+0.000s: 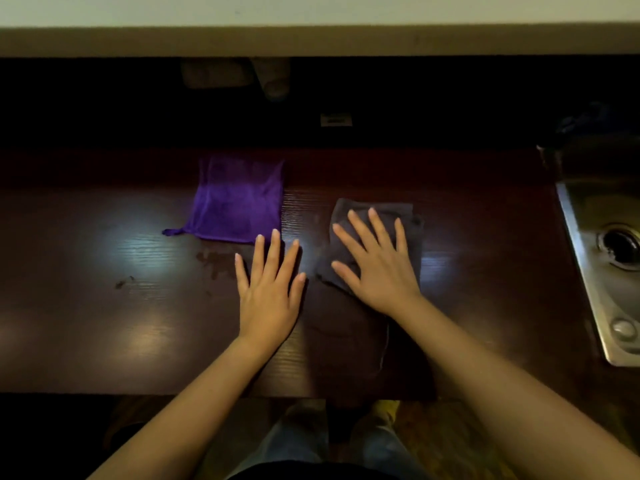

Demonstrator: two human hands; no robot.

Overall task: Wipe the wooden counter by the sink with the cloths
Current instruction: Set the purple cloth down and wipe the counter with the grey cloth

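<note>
Two cloths on the counter (104,323): purple cloth (239,199) far left, grey cloth (408,230) near the sink (588,265). Keep your right hand (377,271) flat, fingers spread, pressing the grey one; push evenly toward the smudges (214,261). Left hand (270,292) lies open on bare wood, grasping nothing, fingertips just short of purple.

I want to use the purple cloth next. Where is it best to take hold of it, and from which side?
Likely the near edge of the purple cloth, from the front: it lies flat on the counter, so pinch that edge just beyond the left hand.
</note>
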